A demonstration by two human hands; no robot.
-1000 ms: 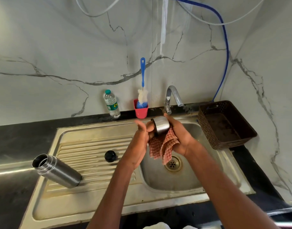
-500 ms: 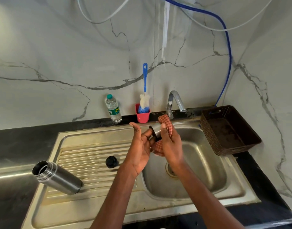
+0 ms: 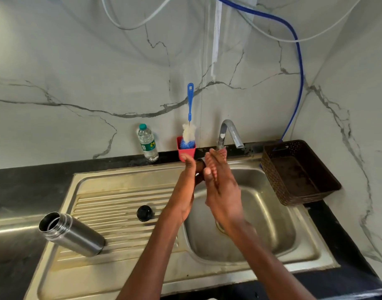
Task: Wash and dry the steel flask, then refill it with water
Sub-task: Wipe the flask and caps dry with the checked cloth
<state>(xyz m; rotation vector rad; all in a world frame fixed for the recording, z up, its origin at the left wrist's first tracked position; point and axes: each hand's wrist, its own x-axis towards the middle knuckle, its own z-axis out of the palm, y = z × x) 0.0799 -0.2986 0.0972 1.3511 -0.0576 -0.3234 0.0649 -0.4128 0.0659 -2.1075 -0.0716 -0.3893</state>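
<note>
Currently the open steel flask (image 3: 72,234) lies mouth up-left on the drainboard, left of, nearer the left hand (image 3: 189,182), both hands clasping a barely visible cup; right hand (image 3: 221,187) presses checked cloth (image 3: 222,151)

veined marble wall (image 3: 77,68) (glossy), black countertop (image 3: 30,182)

No text can be read anywhere in the view. The plastic water bottle (image 3: 147,144) standing at the back of the counter carries a green label with what may be a yellow mark and a barcode, but the lettering is too small to make out.
</note>
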